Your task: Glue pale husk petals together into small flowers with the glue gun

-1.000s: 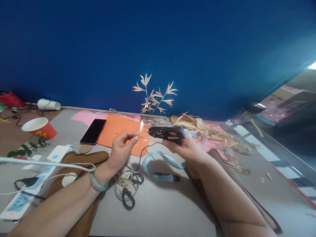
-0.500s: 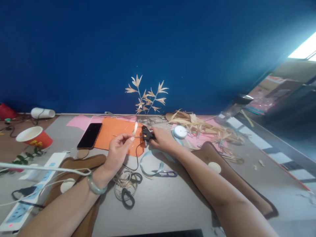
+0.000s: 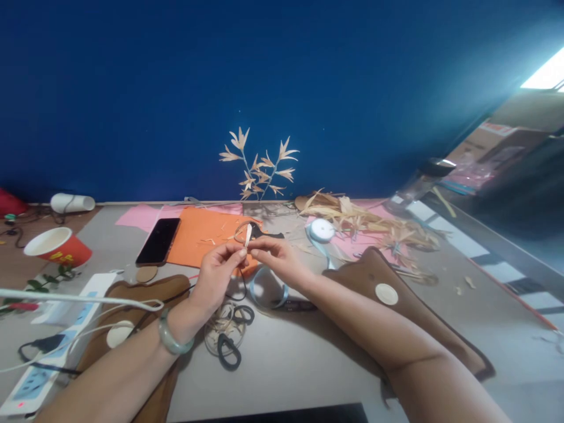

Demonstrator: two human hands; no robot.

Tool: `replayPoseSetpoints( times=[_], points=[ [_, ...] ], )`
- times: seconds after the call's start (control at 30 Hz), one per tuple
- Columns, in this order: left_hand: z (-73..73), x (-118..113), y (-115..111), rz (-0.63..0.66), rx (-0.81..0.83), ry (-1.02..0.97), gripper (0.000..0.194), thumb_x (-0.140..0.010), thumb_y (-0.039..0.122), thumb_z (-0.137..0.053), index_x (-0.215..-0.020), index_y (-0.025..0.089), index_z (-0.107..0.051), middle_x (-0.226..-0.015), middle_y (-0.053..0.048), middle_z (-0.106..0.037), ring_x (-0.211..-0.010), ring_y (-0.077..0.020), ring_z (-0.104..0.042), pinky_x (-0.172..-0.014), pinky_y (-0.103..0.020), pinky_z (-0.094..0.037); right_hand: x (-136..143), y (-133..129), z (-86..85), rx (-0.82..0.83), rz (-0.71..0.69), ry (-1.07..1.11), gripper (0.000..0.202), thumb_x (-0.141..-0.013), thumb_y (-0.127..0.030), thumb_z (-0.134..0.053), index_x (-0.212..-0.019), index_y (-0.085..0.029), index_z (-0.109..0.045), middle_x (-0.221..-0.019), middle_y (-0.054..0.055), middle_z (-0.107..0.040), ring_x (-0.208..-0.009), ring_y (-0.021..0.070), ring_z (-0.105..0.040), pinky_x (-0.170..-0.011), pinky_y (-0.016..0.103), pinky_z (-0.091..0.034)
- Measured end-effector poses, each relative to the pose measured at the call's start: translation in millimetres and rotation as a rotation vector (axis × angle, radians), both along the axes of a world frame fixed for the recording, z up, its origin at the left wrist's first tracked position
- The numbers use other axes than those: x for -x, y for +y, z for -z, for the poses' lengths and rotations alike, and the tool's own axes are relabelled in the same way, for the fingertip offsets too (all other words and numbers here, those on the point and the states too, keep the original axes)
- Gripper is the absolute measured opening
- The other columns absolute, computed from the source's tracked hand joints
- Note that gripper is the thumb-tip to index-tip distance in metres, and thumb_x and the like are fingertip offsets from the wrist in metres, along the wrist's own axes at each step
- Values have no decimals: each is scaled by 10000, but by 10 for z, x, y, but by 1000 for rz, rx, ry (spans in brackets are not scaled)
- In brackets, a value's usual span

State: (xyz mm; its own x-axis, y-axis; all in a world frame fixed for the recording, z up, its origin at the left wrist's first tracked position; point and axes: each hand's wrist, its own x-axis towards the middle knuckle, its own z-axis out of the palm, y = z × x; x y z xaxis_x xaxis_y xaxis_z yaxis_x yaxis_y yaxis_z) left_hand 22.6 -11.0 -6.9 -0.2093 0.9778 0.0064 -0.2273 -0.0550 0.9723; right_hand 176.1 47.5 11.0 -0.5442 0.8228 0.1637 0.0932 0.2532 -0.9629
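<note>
My left hand [image 3: 220,270] pinches the base of a small pale petal piece [image 3: 249,234] above the orange sheet [image 3: 194,232]. Close against it, my right hand [image 3: 279,261] has its fingertips closed at the same piece. Just behind my fingers a black tool [image 3: 259,231] with a cord lies on the orange sheet. Below the hands are a loop of light blue ribbon [image 3: 264,288] and black-handled scissors [image 3: 229,352] with a coil of pale strands. Beyond, a stem with dried husk flowers [image 3: 264,170] stands upright before the blue wall.
A phone [image 3: 158,241], a red paper cup [image 3: 64,247] and a power strip [image 3: 57,346] are on the left. To the right lie a ribbon spool [image 3: 322,230], dried husks [image 3: 370,220] and a brown pad [image 3: 396,305]. Another brown pad [image 3: 154,288] lies under my left forearm.
My right hand has let go of the black tool, which now lies on the orange sheet, and has moved left to meet my left hand at the petal piece.
</note>
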Motion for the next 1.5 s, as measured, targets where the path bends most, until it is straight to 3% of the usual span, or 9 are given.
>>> replayPoseSetpoints(
  times=[0.17, 0.5, 1.5],
  points=[
    [-33, -6, -7, 4, 54, -58, 228, -732, 328, -724, -853, 138, -690, -660, -5, -652, -612, -97, -583, -630, -224, -472, 41, -49, 29, 225, 44, 140, 228, -735, -334, -705, -908, -187, -727, -909, 30, -720, -871, 161, -633, -871, 327, -465],
    [-38, -13, -5, 7, 75, -25, 240, -713, 355, -734, -802, 137, -686, -632, -7, -658, -579, -107, -597, -588, -230, -488, 47, 1, 70, 405, -4, 263, 203, -678, -266, -740, -863, -183, -724, -855, 24, -711, -806, 140, -629, -847, 306, -465],
    [-95, 0, 8, 21, 113, 34, 194, -712, 311, -701, -747, 124, -658, -576, 9, -628, -516, -85, -551, -543, -202, -449, 37, 39, 85, 443, -55, 303, 181, -663, -181, -679, -835, -182, -736, -815, 9, -678, -791, 133, -587, -839, 293, -415]
  ],
)
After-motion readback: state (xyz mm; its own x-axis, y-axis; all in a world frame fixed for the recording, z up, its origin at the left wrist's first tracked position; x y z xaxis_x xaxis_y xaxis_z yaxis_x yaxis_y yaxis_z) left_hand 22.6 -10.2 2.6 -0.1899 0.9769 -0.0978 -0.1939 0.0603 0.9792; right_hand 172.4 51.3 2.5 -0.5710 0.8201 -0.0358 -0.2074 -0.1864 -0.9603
